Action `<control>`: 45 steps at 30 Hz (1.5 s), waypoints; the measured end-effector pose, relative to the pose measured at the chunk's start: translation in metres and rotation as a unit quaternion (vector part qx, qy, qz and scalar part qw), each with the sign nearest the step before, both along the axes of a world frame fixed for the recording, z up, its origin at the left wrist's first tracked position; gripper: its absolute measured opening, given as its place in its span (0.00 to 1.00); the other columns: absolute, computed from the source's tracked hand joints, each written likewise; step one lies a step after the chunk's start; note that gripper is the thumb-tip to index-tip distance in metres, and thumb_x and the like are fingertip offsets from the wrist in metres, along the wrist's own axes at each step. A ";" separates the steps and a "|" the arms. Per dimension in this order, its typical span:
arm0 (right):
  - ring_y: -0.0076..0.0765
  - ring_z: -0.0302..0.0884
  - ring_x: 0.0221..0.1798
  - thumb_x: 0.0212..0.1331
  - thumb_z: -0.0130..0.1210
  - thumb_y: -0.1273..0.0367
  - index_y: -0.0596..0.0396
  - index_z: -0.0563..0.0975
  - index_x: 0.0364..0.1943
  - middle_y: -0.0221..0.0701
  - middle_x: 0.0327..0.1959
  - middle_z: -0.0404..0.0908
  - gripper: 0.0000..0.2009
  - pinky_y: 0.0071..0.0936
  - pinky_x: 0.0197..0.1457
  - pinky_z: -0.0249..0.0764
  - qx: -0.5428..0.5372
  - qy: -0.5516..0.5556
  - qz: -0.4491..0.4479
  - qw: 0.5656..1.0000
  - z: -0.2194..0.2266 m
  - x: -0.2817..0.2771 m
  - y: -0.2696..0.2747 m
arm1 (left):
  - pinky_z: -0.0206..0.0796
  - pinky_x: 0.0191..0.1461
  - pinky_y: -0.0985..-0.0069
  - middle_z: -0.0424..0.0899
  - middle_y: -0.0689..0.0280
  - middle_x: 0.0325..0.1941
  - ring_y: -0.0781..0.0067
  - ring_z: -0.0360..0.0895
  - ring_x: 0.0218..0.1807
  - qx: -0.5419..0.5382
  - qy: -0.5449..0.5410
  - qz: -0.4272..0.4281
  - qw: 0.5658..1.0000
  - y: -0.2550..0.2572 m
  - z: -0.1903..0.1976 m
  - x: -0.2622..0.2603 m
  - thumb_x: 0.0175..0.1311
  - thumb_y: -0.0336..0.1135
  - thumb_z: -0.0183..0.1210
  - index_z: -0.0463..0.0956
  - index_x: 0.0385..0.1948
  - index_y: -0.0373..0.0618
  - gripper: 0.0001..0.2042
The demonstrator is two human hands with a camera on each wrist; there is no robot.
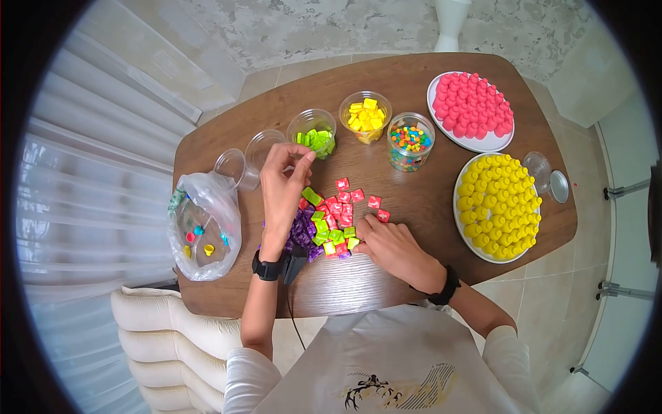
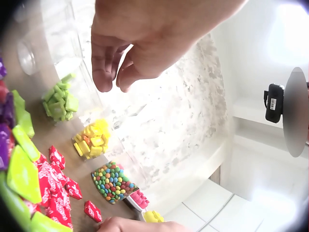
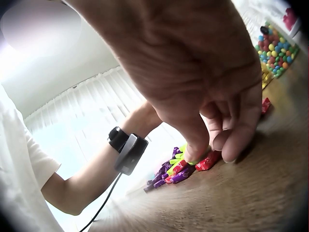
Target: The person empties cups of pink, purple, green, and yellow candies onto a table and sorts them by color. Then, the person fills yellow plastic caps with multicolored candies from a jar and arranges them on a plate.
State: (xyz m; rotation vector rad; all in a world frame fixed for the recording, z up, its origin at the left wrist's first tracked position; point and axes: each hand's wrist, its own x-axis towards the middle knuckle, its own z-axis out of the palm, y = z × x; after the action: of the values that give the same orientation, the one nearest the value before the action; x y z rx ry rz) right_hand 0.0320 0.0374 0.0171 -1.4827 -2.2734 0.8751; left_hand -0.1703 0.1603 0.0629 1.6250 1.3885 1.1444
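My left hand (image 1: 284, 181) is raised beside the clear cup of green candies (image 1: 314, 140). Its fingers point down with the thumb close by, and nothing shows between them (image 2: 117, 90). Low at the right side of the wrapped candy pile (image 1: 334, 219), my right hand (image 1: 394, 250) has its fingers bent loosely. The thumb meets the pile's edge beside a green candy (image 1: 353, 243) and a red one (image 3: 207, 161); a grip on either cannot be made out. Red and green pieces lie over the table, with purple ones (image 1: 301, 229) partly behind the left wrist.
A cup of yellow candies (image 1: 365, 119) and a jar of coloured candies (image 1: 409, 143) stand at the back. Plates of pink (image 1: 487, 143) and yellow pieces (image 1: 514, 257) are at the right. At the left are empty cups (image 1: 230, 164) and a plastic bag (image 1: 222, 268).
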 end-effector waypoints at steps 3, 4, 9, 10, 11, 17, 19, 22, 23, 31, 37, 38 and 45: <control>0.57 0.82 0.42 0.70 0.58 0.63 0.57 0.70 0.44 0.40 0.42 0.78 0.13 0.54 0.42 0.74 0.036 0.002 0.002 0.999 -0.012 0.000 0.000 | 0.70 0.30 0.80 0.81 0.67 0.36 0.82 0.78 0.29 -0.028 -0.007 -0.034 0.999 -0.008 -0.001 0.002 0.69 0.27 0.66 0.83 0.39 0.36 0.05; 0.57 0.82 0.42 0.70 0.58 0.63 0.57 0.70 0.44 0.40 0.42 0.78 0.13 0.54 0.42 0.74 0.036 0.002 0.002 0.999 -0.010 0.002 0.001 | 0.70 0.30 0.81 0.82 0.67 0.34 0.83 0.78 0.29 -0.046 -0.009 -0.056 0.997 -0.010 -0.001 0.003 0.69 0.28 0.66 0.83 0.39 0.37 0.04; 0.59 0.82 0.42 0.66 0.61 0.67 0.56 0.73 0.42 0.42 0.39 0.81 0.10 0.54 0.41 0.73 0.032 0.097 -0.058 0.993 -0.007 0.011 0.010 | 0.70 0.32 0.79 0.83 0.68 0.34 0.82 0.79 0.31 -0.065 0.043 -0.161 0.984 -0.025 -0.003 0.008 0.69 0.28 0.67 0.83 0.40 0.37 0.05; 0.59 0.82 0.42 0.66 0.61 0.67 0.56 0.73 0.42 0.42 0.39 0.81 0.10 0.54 0.41 0.73 0.032 0.096 -0.058 0.993 -0.006 0.012 0.012 | 0.71 0.34 0.79 0.84 0.69 0.34 0.82 0.80 0.33 -0.056 0.058 -0.213 0.974 -0.028 -0.002 0.009 0.69 0.29 0.67 0.82 0.40 0.37 0.06; 0.59 0.83 0.43 0.66 0.61 0.68 0.56 0.73 0.42 0.42 0.40 0.82 0.10 0.55 0.42 0.74 0.036 0.112 -0.075 0.990 -0.004 0.013 0.014 | 0.74 0.39 0.75 0.85 0.67 0.35 0.78 0.81 0.36 -0.069 0.080 -0.262 0.959 -0.031 0.005 0.012 0.67 0.28 0.68 0.81 0.42 0.36 0.08; 0.56 0.83 0.42 0.67 0.59 0.70 0.54 0.73 0.43 0.39 0.41 0.83 0.07 0.54 0.42 0.74 0.043 0.193 -0.122 0.973 0.009 0.012 0.024 | 0.74 0.41 0.74 0.85 0.64 0.36 0.76 0.81 0.35 -0.097 0.132 -0.337 0.927 -0.033 0.007 0.013 0.67 0.25 0.66 0.80 0.45 0.36 0.09; 0.56 0.83 0.42 0.67 0.59 0.70 0.53 0.73 0.43 0.38 0.41 0.83 0.07 0.55 0.41 0.74 0.033 0.214 -0.126 0.968 0.011 0.011 0.025 | 0.75 0.40 0.75 0.85 0.64 0.36 0.75 0.82 0.34 -0.109 0.115 -0.329 0.931 -0.028 0.012 0.011 0.67 0.25 0.66 0.80 0.46 0.36 0.09; 0.56 0.83 0.41 0.67 0.59 0.69 0.52 0.73 0.44 0.38 0.40 0.83 0.08 0.54 0.41 0.75 0.024 0.260 -0.128 0.957 0.010 0.007 0.027 | 0.76 0.40 0.75 0.85 0.65 0.36 0.75 0.83 0.33 -0.077 0.121 -0.268 0.953 -0.013 0.019 0.011 0.68 0.24 0.64 0.80 0.48 0.36 0.09; 0.54 0.84 0.40 0.67 0.60 0.68 0.53 0.74 0.45 0.37 0.39 0.84 0.09 0.50 0.41 0.77 0.044 0.217 -0.102 0.970 0.004 0.006 0.025 | 0.75 0.39 0.73 0.85 0.62 0.37 0.72 0.83 0.34 -0.059 0.040 -0.175 0.982 -0.006 0.021 0.012 0.67 0.27 0.66 0.80 0.48 0.36 0.11; 0.51 0.87 0.39 0.58 0.65 0.73 0.63 0.72 0.48 0.46 0.50 0.77 0.17 0.43 0.36 0.82 0.119 -0.025 -0.004 0.993 -0.006 -0.008 0.013 | 0.74 0.35 0.73 0.78 0.59 0.52 0.71 0.84 0.33 0.075 0.079 0.002 0.994 -0.001 0.017 0.019 0.67 0.28 0.67 0.79 0.54 0.38 0.16; 0.54 0.86 0.40 0.59 0.63 0.72 0.61 0.72 0.50 0.45 0.50 0.78 0.17 0.48 0.37 0.81 0.108 -0.040 0.001 0.993 -0.017 -0.005 0.017 | 0.75 0.37 0.78 0.86 0.64 0.40 0.77 0.83 0.35 -0.018 0.069 -0.080 0.994 -0.009 0.006 0.013 0.68 0.30 0.67 0.81 0.51 0.39 0.13; 0.58 0.84 0.42 0.65 0.61 0.67 0.58 0.72 0.53 0.44 0.49 0.78 0.16 0.52 0.39 0.79 0.085 -0.029 0.001 0.996 -0.016 -0.004 0.018 | 0.75 0.38 0.77 0.86 0.65 0.39 0.78 0.82 0.37 -0.044 0.072 -0.107 0.991 -0.011 0.005 0.013 0.68 0.30 0.67 0.82 0.49 0.39 0.11; 0.60 0.84 0.42 0.66 0.59 0.70 0.56 0.73 0.48 0.47 0.40 0.85 0.10 0.56 0.41 0.77 0.097 0.149 -0.102 0.979 0.000 0.002 0.032 | 0.76 0.44 0.70 0.87 0.62 0.40 0.75 0.83 0.40 -0.065 0.178 -0.329 0.925 -0.027 0.012 0.014 0.68 0.28 0.66 0.82 0.48 0.35 0.10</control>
State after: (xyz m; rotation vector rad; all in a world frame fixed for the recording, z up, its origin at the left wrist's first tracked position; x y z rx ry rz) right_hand 0.0337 0.0696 0.0169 -1.3659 -1.8946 0.7349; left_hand -0.1561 0.1333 0.0753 2.0416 0.9576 0.3689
